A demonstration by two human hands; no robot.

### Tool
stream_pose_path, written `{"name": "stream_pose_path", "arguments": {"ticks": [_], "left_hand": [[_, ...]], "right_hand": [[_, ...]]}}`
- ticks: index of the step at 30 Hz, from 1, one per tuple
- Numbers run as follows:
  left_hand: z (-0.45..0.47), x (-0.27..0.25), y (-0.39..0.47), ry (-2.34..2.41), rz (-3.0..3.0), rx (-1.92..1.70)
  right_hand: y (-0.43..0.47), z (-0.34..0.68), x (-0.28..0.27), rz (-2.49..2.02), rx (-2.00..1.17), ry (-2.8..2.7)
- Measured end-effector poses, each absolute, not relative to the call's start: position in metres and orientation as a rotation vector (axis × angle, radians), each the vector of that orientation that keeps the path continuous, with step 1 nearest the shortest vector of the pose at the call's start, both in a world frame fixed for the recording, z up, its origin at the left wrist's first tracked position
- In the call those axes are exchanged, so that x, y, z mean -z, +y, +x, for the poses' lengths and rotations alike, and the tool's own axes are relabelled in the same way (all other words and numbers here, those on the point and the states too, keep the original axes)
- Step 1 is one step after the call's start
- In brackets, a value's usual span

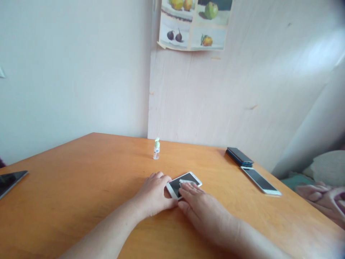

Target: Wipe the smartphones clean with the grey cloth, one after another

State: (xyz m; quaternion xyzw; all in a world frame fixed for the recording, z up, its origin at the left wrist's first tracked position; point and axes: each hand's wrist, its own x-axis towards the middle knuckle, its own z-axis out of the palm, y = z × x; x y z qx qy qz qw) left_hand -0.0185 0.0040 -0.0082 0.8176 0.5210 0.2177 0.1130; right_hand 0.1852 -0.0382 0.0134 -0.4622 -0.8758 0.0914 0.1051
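A white smartphone [173,187] with a dark screen lies face up on the wooden table. My left hand [154,196] holds it by its left end, thumb at the near corner and fingers at the far side. Under the fingertips of my right hand [201,207] a crumpled white tissue [185,181] is pressed against the screen. Those fingers cover part of the tissue and the phone's right side. Beyond the phone stands a small clear pump bottle [156,151] with a pale green top.
Near the right edge of the wooden table [88,169] lie another white phone [260,180] and a stack of dark phones [239,157]. A dark tablet-like device [12,180] rests at the left edge. Fruit pictures [194,27] hang on the wall; bedding [327,169] shows at right.
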Motion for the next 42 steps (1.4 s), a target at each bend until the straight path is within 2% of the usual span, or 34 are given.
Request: {"name": "stream_pose_path", "arguments": {"ticks": [4, 9, 12, 19, 26, 33, 36, 42], "left_hand": [[-0.019, 0.007, 0.004, 1.526, 2.389, -0.628], [-0.022, 0.008, 0.007, 1.525, 2.375, -0.545], [-0.023, 0.01, 0.009, 1.514, 2.378, -0.553], [-0.024, 0.012, 0.011, 1.484, 2.407, -0.569], [-0.023, 0.013, 0.011, 1.495, 2.394, -0.567], [-0.024, 0.023, 0.016, 1.522, 2.361, -0.644], [-0.023, 0.022, 0.014, 1.546, 2.31, -0.649], [-0.019, 0.017, 0.01, 1.547, 2.277, -0.646]], "right_hand": [[-0.047, 0.18, -0.02, -1.149, -0.4, -2.626], [-0.011, 0.203, -0.009, -1.455, -0.13, -2.507], [-0.009, 0.203, -0.006, -1.513, -0.092, -2.485], [-0.032, 0.18, -0.01, -0.962, -0.394, -2.555], [0.004, 0.202, 0.004, -1.467, -0.191, -2.351], [-0.026, 0.164, -0.005, -0.811, -0.426, -2.559], [-0.01, 0.172, 0.001, -0.938, -0.355, -2.52], [0.023, 0.202, 0.016, -1.516, -0.094, -2.317]]}}
